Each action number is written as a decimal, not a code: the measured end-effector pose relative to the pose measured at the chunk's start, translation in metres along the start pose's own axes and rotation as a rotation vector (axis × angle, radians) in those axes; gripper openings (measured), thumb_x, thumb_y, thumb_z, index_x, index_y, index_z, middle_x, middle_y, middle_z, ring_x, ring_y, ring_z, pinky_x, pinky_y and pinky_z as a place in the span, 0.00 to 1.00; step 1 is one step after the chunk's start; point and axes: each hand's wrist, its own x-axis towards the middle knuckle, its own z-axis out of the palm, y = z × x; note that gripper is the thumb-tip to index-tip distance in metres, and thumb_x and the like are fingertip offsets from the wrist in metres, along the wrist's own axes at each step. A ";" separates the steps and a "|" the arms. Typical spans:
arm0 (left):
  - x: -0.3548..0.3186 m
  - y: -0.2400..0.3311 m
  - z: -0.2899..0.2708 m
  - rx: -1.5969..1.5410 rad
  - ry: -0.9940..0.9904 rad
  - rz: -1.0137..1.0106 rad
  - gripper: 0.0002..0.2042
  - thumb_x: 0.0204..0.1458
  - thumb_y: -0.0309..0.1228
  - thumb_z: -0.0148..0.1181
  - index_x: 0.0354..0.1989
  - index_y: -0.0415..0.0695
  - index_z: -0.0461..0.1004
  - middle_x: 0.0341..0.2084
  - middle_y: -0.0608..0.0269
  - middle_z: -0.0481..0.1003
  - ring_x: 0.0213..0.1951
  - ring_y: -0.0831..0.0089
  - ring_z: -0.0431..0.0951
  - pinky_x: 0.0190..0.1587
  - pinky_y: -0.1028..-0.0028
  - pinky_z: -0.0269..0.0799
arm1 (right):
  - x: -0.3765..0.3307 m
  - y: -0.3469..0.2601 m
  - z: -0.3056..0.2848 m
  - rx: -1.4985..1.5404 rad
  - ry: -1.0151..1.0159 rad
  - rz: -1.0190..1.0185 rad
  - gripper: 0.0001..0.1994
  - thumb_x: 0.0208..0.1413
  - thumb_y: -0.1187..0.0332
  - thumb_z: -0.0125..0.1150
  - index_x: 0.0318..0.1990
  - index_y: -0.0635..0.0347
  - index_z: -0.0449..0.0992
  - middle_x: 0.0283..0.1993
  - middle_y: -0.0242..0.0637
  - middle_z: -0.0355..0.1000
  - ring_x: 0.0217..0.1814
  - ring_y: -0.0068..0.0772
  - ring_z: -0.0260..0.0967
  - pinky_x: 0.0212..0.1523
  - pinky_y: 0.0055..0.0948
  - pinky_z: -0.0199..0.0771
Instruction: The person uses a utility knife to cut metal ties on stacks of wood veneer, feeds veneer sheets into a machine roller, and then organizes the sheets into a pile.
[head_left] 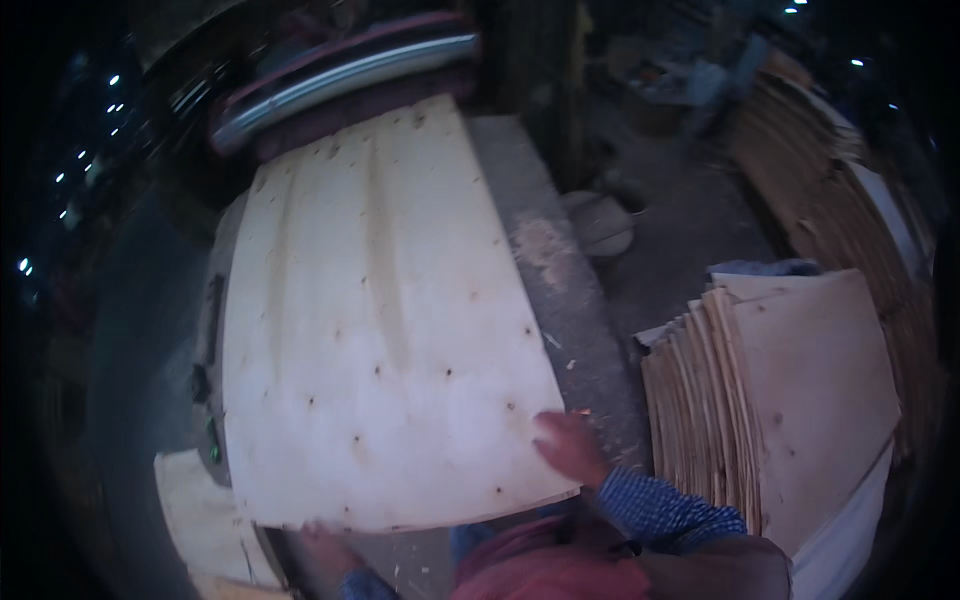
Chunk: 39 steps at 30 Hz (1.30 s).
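Head view. A large pale veneer sheet (380, 320), dotted with small dark knots, is seen filling the centre-left of the frame, laid flat on a grey worktop (560, 290) with its far end at a roller machine (340, 75) at upper centre. The right hand (568, 447), at lower centre, is pressed flat on the sheet's near right corner, fingers together. The left hand (325, 545), at the lower edge, is mostly hidden beneath the sheet's near edge; whether it is spread or closed cannot be told. A stack of veneer sheets (790, 400) is shown at right, well apart from the sheet.
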 end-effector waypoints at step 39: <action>-0.314 -0.250 -0.328 -1.053 1.083 -1.205 0.11 0.58 0.35 0.48 0.23 0.48 0.67 0.14 0.68 0.66 0.20 0.72 0.72 0.27 0.67 0.75 | 0.277 -0.534 0.579 -0.207 -0.248 -0.462 0.27 0.51 0.50 0.62 0.44 0.71 0.72 0.39 0.57 0.75 0.45 0.61 0.71 0.50 0.46 0.69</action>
